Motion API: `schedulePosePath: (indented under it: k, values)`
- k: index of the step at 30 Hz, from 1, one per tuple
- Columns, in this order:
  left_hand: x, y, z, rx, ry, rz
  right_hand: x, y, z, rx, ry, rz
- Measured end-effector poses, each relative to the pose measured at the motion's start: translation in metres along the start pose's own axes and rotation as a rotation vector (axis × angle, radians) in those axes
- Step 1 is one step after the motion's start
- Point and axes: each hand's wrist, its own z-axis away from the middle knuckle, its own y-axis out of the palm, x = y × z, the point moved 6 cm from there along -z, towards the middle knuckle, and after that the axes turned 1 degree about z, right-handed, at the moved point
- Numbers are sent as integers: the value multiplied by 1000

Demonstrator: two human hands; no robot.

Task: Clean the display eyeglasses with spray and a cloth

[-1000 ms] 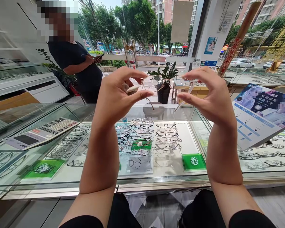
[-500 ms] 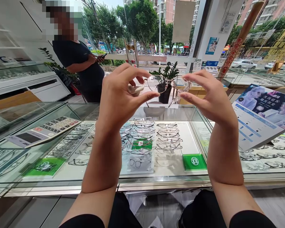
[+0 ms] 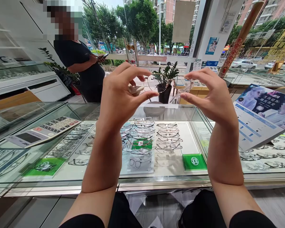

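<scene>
A pair of thin-rimmed round eyeglasses (image 3: 166, 83) is held up above the glass counter, between both hands. My left hand (image 3: 120, 90) pinches the rim at the left lens with thumb and forefinger. A whitish, soft-looking piece (image 3: 136, 90), perhaps a cloth, is tucked behind its thumb in the curled fingers. My right hand (image 3: 205, 90) grips the rim of the other lens between thumb and fingers. The temples hang partly hidden behind the lenses and fingers.
Below is a glass display counter (image 3: 171, 179) with rows of eyeglass frames (image 3: 167, 136). A large calculator (image 3: 44, 132) lies at left; a printed board (image 3: 263, 115) stands at right. A person (image 3: 79, 63) with a phone stands beyond the counter, near a potted plant (image 3: 164, 90).
My right hand has shifted slightly right, and the right lens has turned a little with it. My left hand has barely moved.
</scene>
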Motion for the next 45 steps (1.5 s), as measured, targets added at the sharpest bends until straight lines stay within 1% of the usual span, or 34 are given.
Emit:
schedulePosePath:
  k: [6, 11, 15, 20, 27, 30, 34, 38, 42, 45]
  values:
    - [8, 3, 0, 10, 30, -5, 7, -4, -1, -64, 9, -30]
    - [15, 7, -2, 22, -13, 68, 9, -5, 0, -92, -3, -29]
    - [16, 7, -1, -15, -37, 63, 7, -4, -1, -106, -11, -1]
    - [14, 11, 2, -60, -24, 46, 8, -3, -2, -159, -45, 76]
    - [9, 28, 6, -143, -119, 146, 13, -6, 2, -226, -61, 212]
    - [8, 34, 9, -188, -146, 143, 16, -5, 2, -228, -67, 244]
    - [7, 39, 12, -242, -134, 77, 20, -3, 1, -204, -45, 228]
    - [7, 42, 14, -240, -140, 46, 23, -2, 1, -192, 0, 187]
    - [7, 44, 14, -233, -109, 8, 21, 0, 2, -155, 36, 110]
    - [7, 45, 15, -237, -101, -3, 21, 0, 2, -152, 42, 110]
